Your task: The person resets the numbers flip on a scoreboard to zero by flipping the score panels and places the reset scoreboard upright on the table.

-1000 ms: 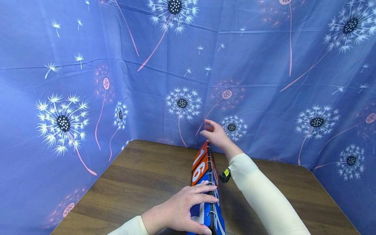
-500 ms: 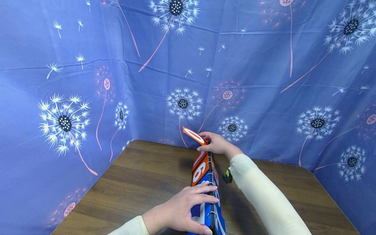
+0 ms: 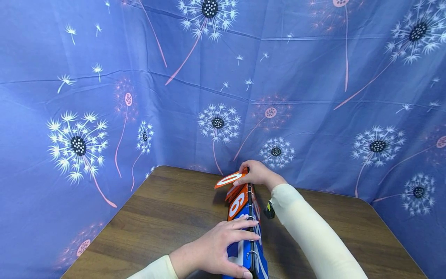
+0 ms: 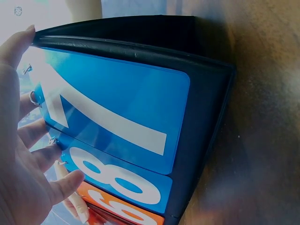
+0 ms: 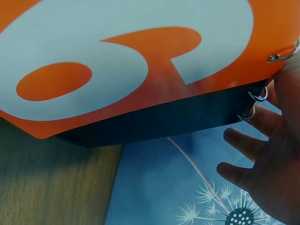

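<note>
A tent-shaped flip scoreboard (image 3: 249,217) stands with its ringed spine pointing away from me. Blue cards, one with a 7 (image 4: 117,108), fill its near half and orange ones its far half. My left hand (image 3: 214,246) rests over the near spine, fingers extended across it and thumb at the near end. At the far end, my right hand (image 3: 256,173) has thumb and forefinger about an orange 0 card (image 3: 226,179), which tilts off the left face. Several right fingers (image 5: 243,176) spread beside the rings; a large orange card (image 5: 154,98) fills much of the right wrist view.
The brown wooden table (image 3: 167,217) reaches back to a blue dandelion-print curtain (image 3: 181,116) on the far and left sides. A small black object with a yellow patch (image 3: 269,210) shows beside my right sleeve, right of the scoreboard.
My right hand has come down from above the far end. The orange 0 card has swung over leftward and lower, and a card beneath it now tilts too. The left hand stays put.
</note>
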### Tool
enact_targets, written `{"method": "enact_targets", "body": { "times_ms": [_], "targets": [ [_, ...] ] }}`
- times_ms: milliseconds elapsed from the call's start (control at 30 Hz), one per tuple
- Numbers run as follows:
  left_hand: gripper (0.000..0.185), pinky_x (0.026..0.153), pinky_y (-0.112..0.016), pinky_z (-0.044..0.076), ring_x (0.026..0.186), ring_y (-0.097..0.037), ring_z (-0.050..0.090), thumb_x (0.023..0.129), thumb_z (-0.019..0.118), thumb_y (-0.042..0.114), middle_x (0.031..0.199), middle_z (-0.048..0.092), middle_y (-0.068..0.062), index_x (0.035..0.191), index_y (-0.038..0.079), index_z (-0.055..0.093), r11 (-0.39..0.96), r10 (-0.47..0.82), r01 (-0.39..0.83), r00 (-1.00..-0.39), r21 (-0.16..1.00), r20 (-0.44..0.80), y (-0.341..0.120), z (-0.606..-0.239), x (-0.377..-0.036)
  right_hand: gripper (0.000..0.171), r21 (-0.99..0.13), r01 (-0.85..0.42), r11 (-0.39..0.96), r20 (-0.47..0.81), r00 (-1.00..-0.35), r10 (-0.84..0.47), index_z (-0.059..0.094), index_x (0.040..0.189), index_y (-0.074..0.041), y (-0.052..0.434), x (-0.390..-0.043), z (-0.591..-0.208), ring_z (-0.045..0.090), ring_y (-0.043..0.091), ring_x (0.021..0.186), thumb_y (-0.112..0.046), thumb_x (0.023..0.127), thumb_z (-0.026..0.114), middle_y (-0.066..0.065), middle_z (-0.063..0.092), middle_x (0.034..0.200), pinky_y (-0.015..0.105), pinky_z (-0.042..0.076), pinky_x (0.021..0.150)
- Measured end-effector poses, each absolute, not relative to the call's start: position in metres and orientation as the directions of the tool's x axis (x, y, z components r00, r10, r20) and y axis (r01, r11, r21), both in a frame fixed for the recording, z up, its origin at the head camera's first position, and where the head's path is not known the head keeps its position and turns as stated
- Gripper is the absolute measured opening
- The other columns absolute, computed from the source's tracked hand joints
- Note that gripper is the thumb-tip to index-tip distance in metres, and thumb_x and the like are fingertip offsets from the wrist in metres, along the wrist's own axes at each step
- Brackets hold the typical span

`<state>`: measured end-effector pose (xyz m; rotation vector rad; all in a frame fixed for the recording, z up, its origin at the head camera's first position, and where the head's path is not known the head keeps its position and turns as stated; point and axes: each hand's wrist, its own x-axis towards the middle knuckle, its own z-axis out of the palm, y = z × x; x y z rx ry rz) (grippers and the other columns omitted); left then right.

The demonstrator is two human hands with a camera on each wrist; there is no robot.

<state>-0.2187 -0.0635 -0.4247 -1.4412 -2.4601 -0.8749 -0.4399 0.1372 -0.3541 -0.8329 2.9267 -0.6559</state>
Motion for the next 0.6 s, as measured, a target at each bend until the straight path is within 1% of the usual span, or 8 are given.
{"method": "enact_targets", "body": {
  "times_ms": [200,267,300,367,400,467,533,600],
  "targets": [
    [0.070,0.116,-0.052,0.042,0.159,-0.018,0.026,0.084,0.075,0.059,0.166,0.028,0.024,0.148,0.049,0.046,0.365,0.747,0.841,-0.521,0.399,0.413,-0.0634,-0.4244,-0.2183,0.043,-0.383,-0.498,0.778,0.090,-0.859,-0.505,0.074,0.090,-0.020,0.1364,-0.4371,-0.3531,0.059,0.019,0.091,-0.056,0.072,0.089,0.001,0.067,0.101,0.037,0.051,0.085],
    [0.070,0.116,-0.052,0.041,0.159,-0.018,0.026,0.085,0.074,0.059,0.166,0.028,0.024,0.148,0.050,0.045,0.364,0.750,0.839,-0.522,0.405,0.407,-0.0637,-0.4246,-0.2184,0.041,-0.384,-0.503,0.774,0.085,-0.854,-0.513,0.074,0.089,-0.020,0.1367,-0.4372,-0.3534,0.061,0.021,0.092,-0.054,0.073,0.089,0.003,0.069,0.102,0.038,0.051,0.085],
    [0.070,0.116,-0.053,0.041,0.159,-0.018,0.026,0.086,0.074,0.059,0.166,0.027,0.025,0.148,0.050,0.045,0.362,0.752,0.837,-0.523,0.411,0.402,-0.0638,-0.4249,-0.2185,0.039,-0.382,-0.508,0.772,0.084,-0.851,-0.518,0.074,0.088,-0.020,0.1370,-0.4375,-0.3537,0.063,0.023,0.097,-0.054,0.074,0.088,0.005,0.070,0.108,0.039,0.052,0.087],
    [0.069,0.116,-0.054,0.041,0.159,-0.018,0.025,0.087,0.073,0.058,0.166,0.027,0.025,0.149,0.051,0.043,0.358,0.755,0.833,-0.524,0.422,0.394,-0.0640,-0.4254,-0.2190,0.037,-0.391,-0.507,0.768,0.073,-0.849,-0.523,0.073,0.084,-0.021,0.1381,-0.4385,-0.3548,0.064,0.027,0.114,-0.054,0.076,0.087,0.010,0.070,0.124,0.041,0.053,0.092],
    [0.069,0.116,-0.054,0.041,0.159,-0.017,0.025,0.087,0.072,0.059,0.166,0.026,0.025,0.149,0.052,0.043,0.357,0.756,0.832,-0.525,0.425,0.392,-0.0641,-0.4258,-0.2193,0.036,-0.394,-0.507,0.767,0.069,-0.848,-0.526,0.073,0.083,-0.021,0.1386,-0.4394,-0.3555,0.062,0.029,0.124,-0.054,0.077,0.086,0.013,0.067,0.134,0.042,0.053,0.096],
    [0.068,0.116,-0.055,0.040,0.159,-0.017,0.025,0.087,0.072,0.058,0.166,0.026,0.025,0.149,0.052,0.043,0.352,0.757,0.830,-0.524,0.432,0.391,-0.0641,-0.4261,-0.2197,0.034,-0.404,-0.501,0.765,0.052,-0.848,-0.528,0.073,0.081,-0.022,0.1394,-0.4405,-0.3562,0.051,0.032,0.142,-0.054,0.080,0.084,0.016,0.056,0.151,0.046,0.052,0.104],
    [0.069,0.116,-0.055,0.040,0.160,-0.017,0.025,0.087,0.072,0.058,0.166,0.027,0.025,0.148,0.052,0.043,0.350,0.755,0.831,-0.524,0.434,0.395,-0.0642,-0.4264,-0.2200,0.035,-0.413,-0.487,0.770,0.032,-0.852,-0.522,0.073,0.080,-0.022,0.1398,-0.4406,-0.3561,0.042,0.035,0.150,-0.056,0.082,0.081,0.017,0.046,0.160,0.049,0.049,0.110],
    [0.069,0.116,-0.055,0.041,0.160,-0.017,0.025,0.086,0.073,0.058,0.166,0.028,0.024,0.148,0.051,0.044,0.350,0.752,0.834,-0.522,0.426,0.402,-0.0642,-0.4267,-0.2203,0.037,-0.415,-0.484,0.770,0.023,-0.852,-0.523,0.073,0.081,-0.022,0.1395,-0.4403,-0.3557,0.039,0.038,0.151,-0.059,0.084,0.078,0.019,0.042,0.162,0.052,0.046,0.114]
  ]
}}
